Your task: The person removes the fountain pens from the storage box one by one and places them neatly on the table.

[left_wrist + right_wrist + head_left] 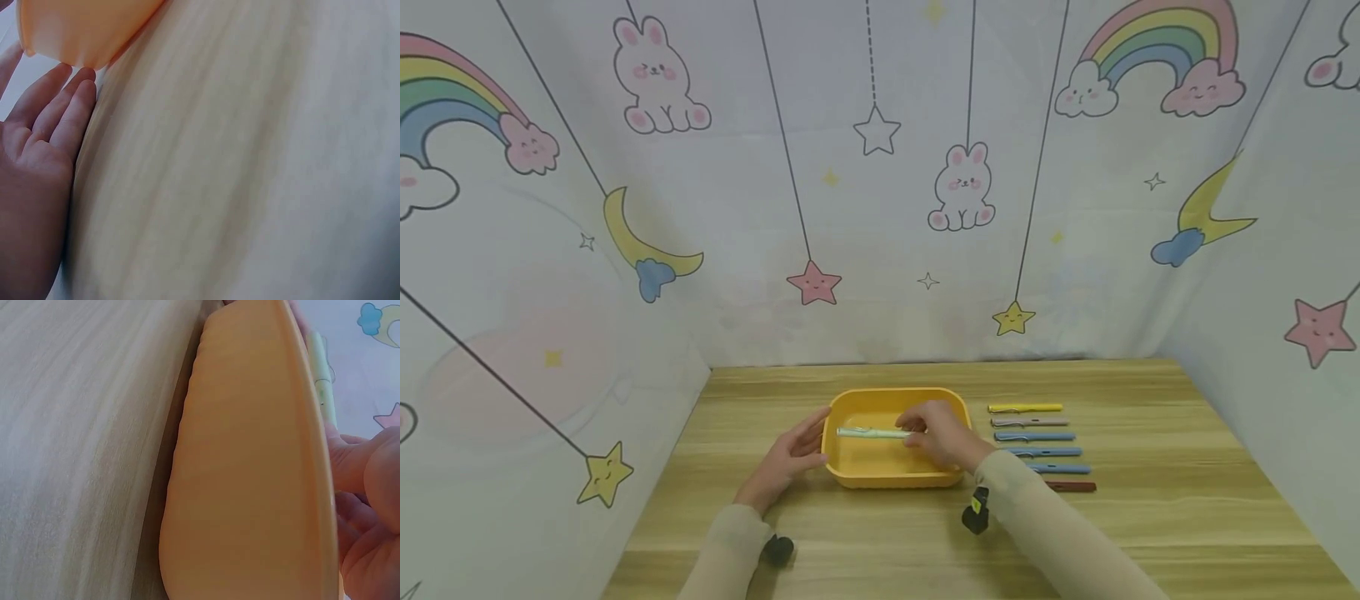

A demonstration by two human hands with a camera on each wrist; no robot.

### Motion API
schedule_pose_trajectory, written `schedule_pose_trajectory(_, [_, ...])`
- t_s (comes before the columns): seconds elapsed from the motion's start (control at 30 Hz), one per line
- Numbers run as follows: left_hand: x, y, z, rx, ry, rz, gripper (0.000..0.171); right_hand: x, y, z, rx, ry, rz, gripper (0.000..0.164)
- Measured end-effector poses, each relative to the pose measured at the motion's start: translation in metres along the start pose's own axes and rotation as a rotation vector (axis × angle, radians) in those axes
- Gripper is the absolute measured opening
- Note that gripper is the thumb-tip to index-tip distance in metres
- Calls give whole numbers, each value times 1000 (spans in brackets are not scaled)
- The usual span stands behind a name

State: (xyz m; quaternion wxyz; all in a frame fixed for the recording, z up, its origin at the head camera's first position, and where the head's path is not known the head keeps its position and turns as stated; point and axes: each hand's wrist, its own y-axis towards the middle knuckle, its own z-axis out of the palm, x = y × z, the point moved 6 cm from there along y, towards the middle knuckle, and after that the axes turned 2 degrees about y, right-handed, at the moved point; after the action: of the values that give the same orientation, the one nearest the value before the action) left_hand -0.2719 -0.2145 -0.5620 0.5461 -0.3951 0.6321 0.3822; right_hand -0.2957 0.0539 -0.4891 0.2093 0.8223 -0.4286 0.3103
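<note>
A yellow plastic basket [891,481] stands on the wooden table. My right hand [942,435] reaches over its inside and pinches a mint-green pen [871,432] by the right end. The pen lies level across the basket's opening, its clip end pointing left. In the right wrist view, the pen [322,381] shows above the basket's rim, with the thumb and fingers behind the wall. Against the basket's left side rests my left hand [786,458], fingers extended; the left wrist view has its fingertips right at the basket wall [87,31].
Right of the basket, several pens lie in a column: a yellow pen [1026,408] at the back, a greyish pen [1032,422], blue pens [1037,437] and a dark red pen [1075,487] partly behind the right sleeve. Printed fabric [880,325] encloses the table at the back and sides.
</note>
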Motion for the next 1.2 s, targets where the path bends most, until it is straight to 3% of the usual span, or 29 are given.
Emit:
schedule_pose_trajectory(0.47, [5, 0, -1, 2, -21, 0, 80, -4, -12, -11, -72, 66, 6, 29])
schedule_pose_trajectory(0.77, [1, 0, 0, 7, -27, 19, 79, -5, -19, -21, -154, 99, 77, 29])
schedule_pose_trajectory(0.97, [1, 0, 0, 11, -26, 29, 80, -9, -24, -29, -214, 99, 49, 29])
schedule_pose_trajectory(1.2, [2, 1, 0, 12, -17, 22, 81, -12, -33, -39, -260, 214, 16, 27])
